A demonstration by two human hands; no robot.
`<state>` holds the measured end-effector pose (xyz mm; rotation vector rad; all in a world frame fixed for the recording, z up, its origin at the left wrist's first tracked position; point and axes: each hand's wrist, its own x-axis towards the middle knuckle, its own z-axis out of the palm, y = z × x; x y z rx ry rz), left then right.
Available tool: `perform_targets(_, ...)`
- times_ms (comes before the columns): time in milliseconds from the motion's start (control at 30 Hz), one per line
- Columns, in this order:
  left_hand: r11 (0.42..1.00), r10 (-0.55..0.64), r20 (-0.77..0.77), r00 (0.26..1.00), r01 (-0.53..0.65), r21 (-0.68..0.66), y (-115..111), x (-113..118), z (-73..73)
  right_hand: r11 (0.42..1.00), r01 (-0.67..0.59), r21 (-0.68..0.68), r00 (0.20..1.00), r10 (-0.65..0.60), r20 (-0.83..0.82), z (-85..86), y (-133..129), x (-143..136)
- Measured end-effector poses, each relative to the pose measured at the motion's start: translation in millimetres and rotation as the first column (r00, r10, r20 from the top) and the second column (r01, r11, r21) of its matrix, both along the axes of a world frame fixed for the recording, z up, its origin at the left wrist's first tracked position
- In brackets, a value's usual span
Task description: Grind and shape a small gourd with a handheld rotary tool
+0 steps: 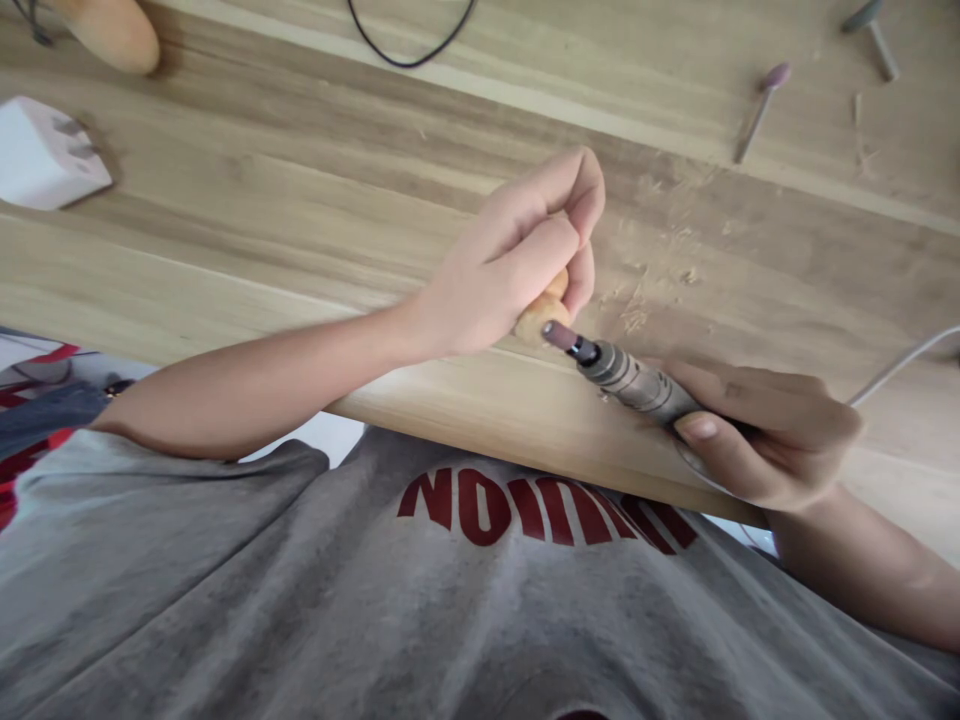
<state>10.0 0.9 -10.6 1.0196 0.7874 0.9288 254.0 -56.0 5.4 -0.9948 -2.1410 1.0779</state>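
My left hand [525, 250] is closed around a small rounded piece of pale wood [534, 322], whose lower end shows below my thumb; my fingers hide the rest. In my right hand [772, 430] is a rotary tool [637, 383] with a grey metal body, gripped like a pen. Its reddish-brown cylindrical grinding bit [559, 335] points up and left, at the exposed end of the wood. Bit and wood appear to touch.
Wood shavings [637, 310] lie scattered beyond my hands on the wooden table [300, 200]. A pink-tipped grinding bit [765, 105] and a grey-headed one [874, 35] rest at the far right. At the left are a white plug adapter [49, 155] and a rounded wooden object [116, 30]. A cable [907, 358] runs off right.
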Motion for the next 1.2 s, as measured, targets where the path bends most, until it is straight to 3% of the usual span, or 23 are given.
perform_targets(100, 1.000, 0.010, 0.035, 0.999, -0.010, 0.003, -0.4, -0.9, -0.2, 1.000, 0.020, -0.021, 0.999, -0.019, 0.039, 1.9, -0.4, -0.9)
perform_targets(267, 1.000, -0.021, -0.034, 0.999, 0.021, 0.005, -0.2, -2.6, 0.5, 0.998, 0.010, -0.054, 0.997, -0.006, 0.081, 3.5, 1.3, -0.3)
perform_targets(433, 1.000, -0.006, 0.051, 0.999, 0.005, 0.007, 0.0, -2.2, 1.5, 1.000, -0.008, 0.005, 0.999, 0.008, 0.036, 1.6, 1.7, -0.1)
perform_targets(667, 1.000, 0.007, 0.106, 0.994, -0.010, 0.021, -1.4, -1.6, -0.9, 1.000, 0.004, -0.011, 1.000, -0.004, 0.020, 0.4, 1.3, 0.5)
perform_targets(1033, 0.999, -0.019, 0.024, 1.000, 0.020, -0.041, 0.2, -3.2, 1.4, 1.000, 0.000, -0.024, 0.998, 0.001, 0.058, 5.5, 2.0, -2.8)
perform_targets(1133, 0.996, 0.018, 0.060, 0.998, -0.012, -0.090, 1.6, -3.7, 1.5, 0.994, 0.083, -0.067, 0.995, -0.078, 0.069, 4.8, 0.3, -2.2)
perform_targets(1200, 0.982, 0.005, 0.055, 0.998, 0.006, -0.191, 3.7, -3.5, 2.2, 0.976, 0.180, -0.123, 0.980, -0.167, 0.111, 4.1, -1.8, -1.1)
